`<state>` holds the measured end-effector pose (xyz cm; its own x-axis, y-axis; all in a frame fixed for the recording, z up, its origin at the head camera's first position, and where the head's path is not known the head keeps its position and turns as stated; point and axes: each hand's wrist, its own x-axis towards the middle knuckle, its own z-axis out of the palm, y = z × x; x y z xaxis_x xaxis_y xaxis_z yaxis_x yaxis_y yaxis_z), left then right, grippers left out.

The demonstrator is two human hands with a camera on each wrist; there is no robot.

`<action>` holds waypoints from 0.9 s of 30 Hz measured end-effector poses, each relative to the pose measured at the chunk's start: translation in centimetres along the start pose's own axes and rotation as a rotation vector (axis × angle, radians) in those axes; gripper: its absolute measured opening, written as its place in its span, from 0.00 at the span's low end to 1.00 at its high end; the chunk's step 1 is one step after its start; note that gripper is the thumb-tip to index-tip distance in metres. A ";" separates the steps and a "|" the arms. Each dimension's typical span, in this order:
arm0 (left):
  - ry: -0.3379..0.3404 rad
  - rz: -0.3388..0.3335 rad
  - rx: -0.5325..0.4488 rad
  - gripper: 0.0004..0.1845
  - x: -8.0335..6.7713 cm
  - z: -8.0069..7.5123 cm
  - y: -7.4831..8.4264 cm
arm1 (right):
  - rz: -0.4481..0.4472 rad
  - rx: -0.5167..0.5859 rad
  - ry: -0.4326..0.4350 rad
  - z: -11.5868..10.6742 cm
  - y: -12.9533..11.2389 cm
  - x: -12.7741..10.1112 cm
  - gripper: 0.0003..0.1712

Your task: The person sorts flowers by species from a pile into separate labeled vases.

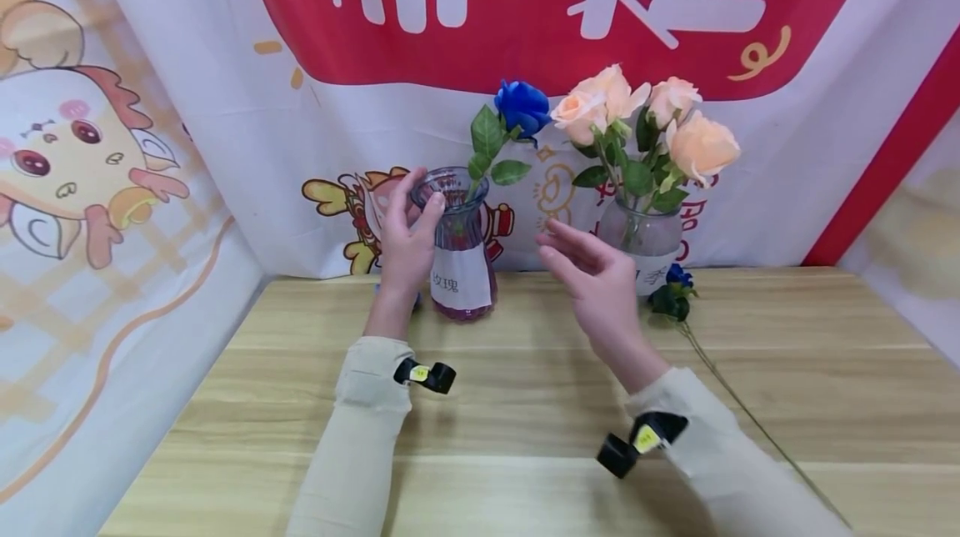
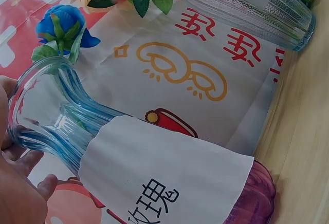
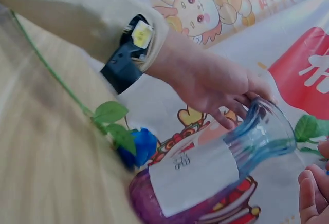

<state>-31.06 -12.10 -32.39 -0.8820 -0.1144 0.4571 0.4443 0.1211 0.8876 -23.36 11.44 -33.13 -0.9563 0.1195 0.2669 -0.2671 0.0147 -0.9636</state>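
My left hand point(image 1: 408, 245) grips the flared neck of a bluish glass vase point(image 1: 476, 258), thumb at the rim and fingers around the far side. The vase has a purple base and a white paper label point(image 2: 169, 167). A single blue rose point(image 1: 522, 109) with green leaves stands in it, leaning right. My right hand point(image 1: 600, 287) hovers between this vase and a second clear glass vase point(image 1: 633, 233), fingers loosely bent and holding nothing visible. Peach roses point(image 1: 702, 147) fill that second vase. In the right wrist view, only some right-hand fingers point(image 3: 314, 193) show at the edge.
A blue rose point(image 1: 678, 274) lies on the wooden table point(image 1: 510, 420) at the right, its long stem running toward the front. Another blue rose point(image 3: 139, 147) lies left of the bluish vase, mostly hidden in the head view. A printed cloth point(image 1: 360, 128) hangs behind.
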 end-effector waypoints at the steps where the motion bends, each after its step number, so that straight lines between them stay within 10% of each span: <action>1: 0.000 0.003 -0.002 0.31 0.0 0.0 0.0 | -0.005 0.001 0.003 -0.7 0.2 -0.4 0.24; 18: 0.005 0.005 0.003 0.30 -0.1 -0.2 -0.1 | 0.079 -0.148 0.018 -12.1 3.1 -4.6 0.31; 27: -0.007 0.006 -0.025 0.30 -0.1 0.0 0.0 | 0.133 -0.524 0.019 -17.4 5.9 -5.6 0.36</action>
<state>-31.03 -12.09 -32.44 -0.8802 -0.1069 0.4625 0.4536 0.0975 0.8859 -17.49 28.11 -40.63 -0.9743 0.1716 0.1460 -0.0440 0.4905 -0.8703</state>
